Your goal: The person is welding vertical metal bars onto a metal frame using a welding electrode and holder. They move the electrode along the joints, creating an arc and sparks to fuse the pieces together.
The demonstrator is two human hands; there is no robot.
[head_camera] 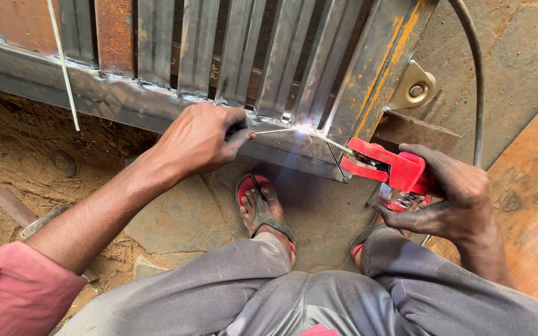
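Right hand [453,196] is clenched around a red electrode holder [388,167], whose clamp grips a thin welding rod [337,147] that slants up and left to a bright white arc [304,129]. Left hand [202,137] is closed too, pinching a second thin metal rod [273,131] between thumb and fingers; that rod runs almost level to the right, and its tip meets the same glowing spot. The arc sits on the lower rail [113,99] of a steel gate frame [219,56], just where one of the upright ribbed bars [326,59] joins the rail. To the right of the arc a rusty, yellow-streaked post [384,59] leans along the frame, with a round metal hinge plate [413,89] behind it. A dark cable [476,81] curves down from the top edge toward the right hand. Below the rail, the person's feet in red sandals [258,202] stand on flat stone slabs [175,218], grey trousers [319,292] fill the bottom of the view, and a pink sleeve [17,289] covers the left upper arm. Loose brown soil [20,149] lies to the left, with a thin pale rod [63,65] leaning against the frame, and a wooden board [533,193] lies at the right.
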